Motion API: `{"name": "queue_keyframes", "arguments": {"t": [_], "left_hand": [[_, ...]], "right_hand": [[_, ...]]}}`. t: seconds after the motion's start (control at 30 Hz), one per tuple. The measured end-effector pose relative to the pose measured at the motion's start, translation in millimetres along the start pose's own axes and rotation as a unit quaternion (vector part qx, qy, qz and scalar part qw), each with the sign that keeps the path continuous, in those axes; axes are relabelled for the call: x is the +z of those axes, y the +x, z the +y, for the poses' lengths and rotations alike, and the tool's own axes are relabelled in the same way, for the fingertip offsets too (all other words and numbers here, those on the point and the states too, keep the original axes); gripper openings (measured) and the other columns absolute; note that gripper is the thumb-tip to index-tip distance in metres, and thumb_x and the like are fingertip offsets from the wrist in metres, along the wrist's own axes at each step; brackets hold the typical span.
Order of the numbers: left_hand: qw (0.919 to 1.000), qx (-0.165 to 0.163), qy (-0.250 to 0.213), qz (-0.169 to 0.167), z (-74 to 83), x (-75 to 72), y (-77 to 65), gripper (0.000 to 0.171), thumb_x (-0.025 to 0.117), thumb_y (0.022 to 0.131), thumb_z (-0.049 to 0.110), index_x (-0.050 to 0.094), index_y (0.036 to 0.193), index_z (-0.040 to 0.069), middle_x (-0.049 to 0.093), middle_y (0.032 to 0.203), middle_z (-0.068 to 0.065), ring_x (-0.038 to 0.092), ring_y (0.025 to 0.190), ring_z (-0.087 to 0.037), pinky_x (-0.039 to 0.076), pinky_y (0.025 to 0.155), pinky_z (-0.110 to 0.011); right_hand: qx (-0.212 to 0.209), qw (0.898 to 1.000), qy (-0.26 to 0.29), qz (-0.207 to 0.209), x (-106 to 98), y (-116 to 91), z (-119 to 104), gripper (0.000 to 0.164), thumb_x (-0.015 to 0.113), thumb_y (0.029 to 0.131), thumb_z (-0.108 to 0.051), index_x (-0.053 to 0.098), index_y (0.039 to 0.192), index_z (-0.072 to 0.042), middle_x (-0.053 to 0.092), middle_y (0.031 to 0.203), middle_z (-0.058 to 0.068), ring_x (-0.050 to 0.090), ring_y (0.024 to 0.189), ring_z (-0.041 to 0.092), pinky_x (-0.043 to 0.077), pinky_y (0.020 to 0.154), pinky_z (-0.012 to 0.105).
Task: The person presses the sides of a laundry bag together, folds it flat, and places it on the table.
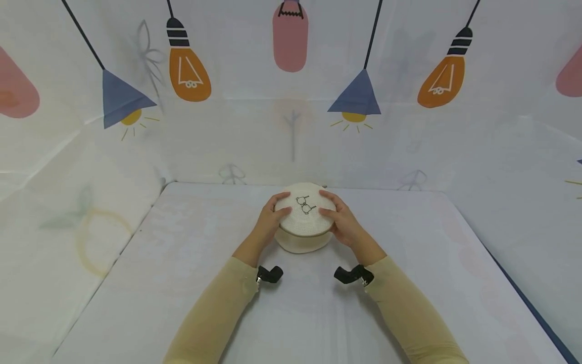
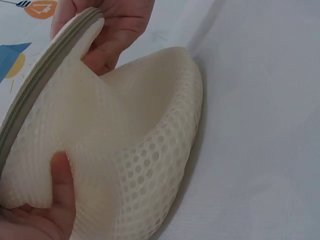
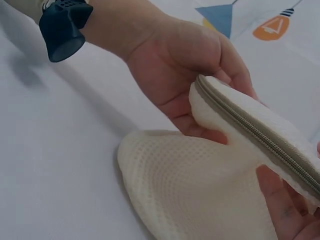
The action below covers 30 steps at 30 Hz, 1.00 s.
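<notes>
You hold the mesh bag (image 1: 303, 222) with both hands in the middle of the table (image 1: 182, 283). Your left hand (image 1: 268, 220) and right hand (image 1: 343, 218) each grip one side of its zipper rim (image 3: 250, 127), fingers curled.

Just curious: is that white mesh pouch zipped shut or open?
Shut, where visible: the mesh pouch shows its zipper closed along the rim.
</notes>
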<state>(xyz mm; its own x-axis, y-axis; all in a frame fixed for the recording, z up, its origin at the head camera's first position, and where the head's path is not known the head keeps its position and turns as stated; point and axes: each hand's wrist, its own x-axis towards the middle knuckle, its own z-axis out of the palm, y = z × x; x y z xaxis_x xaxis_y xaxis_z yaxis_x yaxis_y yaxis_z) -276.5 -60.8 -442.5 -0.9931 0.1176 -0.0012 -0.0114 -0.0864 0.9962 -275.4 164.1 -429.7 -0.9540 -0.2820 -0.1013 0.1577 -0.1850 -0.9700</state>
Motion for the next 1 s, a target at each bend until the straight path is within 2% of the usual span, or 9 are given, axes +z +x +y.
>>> {"name": "queue_keyframes", "arguments": {"t": [0.17, 0.23, 0.3, 0.4, 0.47, 0.53, 0.63, 0.8, 1.0], "left_hand": [[0.9985, 0.002, 0.054, 0.009, -1.2, 0.2, -3.0, 0.047, 0.062, 0.099, 0.018, 0.05, 0.145, 0.021, 0.033, 0.161, 0.0, 0.023, 0.15, -0.017, 0.017, 0.122, -0.036], [0.9975, 0.006, 0.069, 0.014, -1.5, 0.5, -4.4, 0.047, 0.061, 0.1, 0.019, 0.049, 0.145, 0.02, 0.033, 0.161, -0.002, 0.023, 0.15, -0.018, 0.017, 0.122, -0.037], [0.997, 0.006, 0.074, 0.022, -1.4, 1.4, -5.8, 0.047, 0.061, 0.1, 0.018, 0.049, 0.145, 0.019, 0.034, 0.161, -0.003, 0.023, 0.15, -0.019, 0.017, 0.122, -0.037], [0.9966, 0.005, 0.077, 0.029, 3.2, 3.6, -10.2, 0.047, 0.06, 0.1, 0.015, 0.049, 0.145, 0.016, 0.034, 0.161, -0.007, 0.023, 0.151, -0.023, 0.017, 0.122, -0.038], [0.9966, 0.003, 0.077, 0.028, 3.8, 4.2, -10.9, 0.048, 0.059, 0.1, 0.014, 0.048, 0.147, 0.014, 0.032, 0.161, -0.008, 0.022, 0.151, -0.024, 0.017, 0.122, -0.039], [0.9968, 0.006, 0.076, 0.026, 4.0, 4.5, -11.4, 0.049, 0.059, 0.101, 0.013, 0.046, 0.148, 0.012, 0.032, 0.161, -0.009, 0.022, 0.151, -0.025, 0.016, 0.122, -0.04], [0.9967, 0.008, 0.076, 0.027, -0.2, 3.8, -9.1, 0.049, 0.059, 0.101, 0.015, 0.046, 0.148, 0.013, 0.032, 0.161, -0.009, 0.023, 0.151, -0.024, 0.017, 0.122, -0.039], [0.9968, 0.006, 0.072, 0.034, -3.1, 3.8, -8.1, 0.047, 0.061, 0.099, 0.014, 0.05, 0.145, 0.016, 0.034, 0.16, -0.007, 0.026, 0.15, -0.024, 0.02, 0.121, -0.039], [0.9971, -0.002, 0.066, 0.037, -8.2, 5.1, -5.1, 0.049, 0.062, 0.096, 0.014, 0.051, 0.144, 0.019, 0.035, 0.16, -0.005, 0.025, 0.15, -0.023, 0.016, 0.122, -0.041]], "right_hand": [[0.008, 0.999, -0.042, 0.024, -1, 2, 2, 0.057, 0.055, 0.102, -0.007, 0.037, 0.154, -0.021, 0.029, 0.159, 0.009, 0.063, 0.094, 0.015, 0.055, 0.07, 0.025], [0.01, 0.996, -0.086, 0.031, -1, 2, 3, 0.057, 0.056, 0.103, -0.012, 0.036, 0.155, -0.022, 0.025, 0.162, 0.008, 0.059, 0.106, 0.019, 0.054, 0.078, 0.028], [0.007, 0.99, -0.14, 0.034, -1, 1, 3, 0.057, 0.056, 0.103, -0.017, 0.035, 0.156, -0.023, 0.021, 0.164, 0.007, 0.05, 0.126, 0.025, 0.05, 0.094, 0.035], [-0.005, 0.978, -0.206, 0.037, 2, -4, -2, 0.058, 0.056, 0.104, -0.021, 0.033, 0.156, -0.02, 0.016, 0.167, 0.007, 0.024, 0.148, 0.029, 0.028, 0.117, 0.046], [-0.006, 0.97, -0.241, 0.039, 4, -5, -5, 0.058, 0.055, 0.104, -0.02, 0.031, 0.157, -0.016, 0.014, 0.167, 0.009, 0.01, 0.153, 0.03, 0.014, 0.122, 0.048], [-0.005, 0.964, -0.261, 0.041, 5, -5, -6, 0.059, 0.055, 0.104, -0.021, 0.03, 0.157, -0.014, 0.013, 0.167, 0.01, 0.006, 0.153, 0.031, 0.008, 0.122, 0.051], [-0.004, 0.958, -0.282, 0.046, 2, -2, -2, 0.06, 0.055, 0.104, -0.024, 0.029, 0.158, -0.015, 0.012, 0.167, 0.01, 0.006, 0.153, 0.033, 0.007, 0.122, 0.053], [-0.019, 0.956, -0.287, 0.05, 0, -2, 4, 0.058, 0.056, 0.103, -0.029, 0.033, 0.156, -0.02, 0.015, 0.167, 0.009, 0.008, 0.153, 0.032, 0.008, 0.122, 0.053], [-0.01, 0.97, -0.237, 0.047, 1, 0, 4, 0.058, 0.057, 0.102, -0.025, 0.035, 0.155, -0.019, 0.015, 0.167, 0.008, 0.016, 0.151, 0.032, 0.021, 0.119, 0.052]]}}
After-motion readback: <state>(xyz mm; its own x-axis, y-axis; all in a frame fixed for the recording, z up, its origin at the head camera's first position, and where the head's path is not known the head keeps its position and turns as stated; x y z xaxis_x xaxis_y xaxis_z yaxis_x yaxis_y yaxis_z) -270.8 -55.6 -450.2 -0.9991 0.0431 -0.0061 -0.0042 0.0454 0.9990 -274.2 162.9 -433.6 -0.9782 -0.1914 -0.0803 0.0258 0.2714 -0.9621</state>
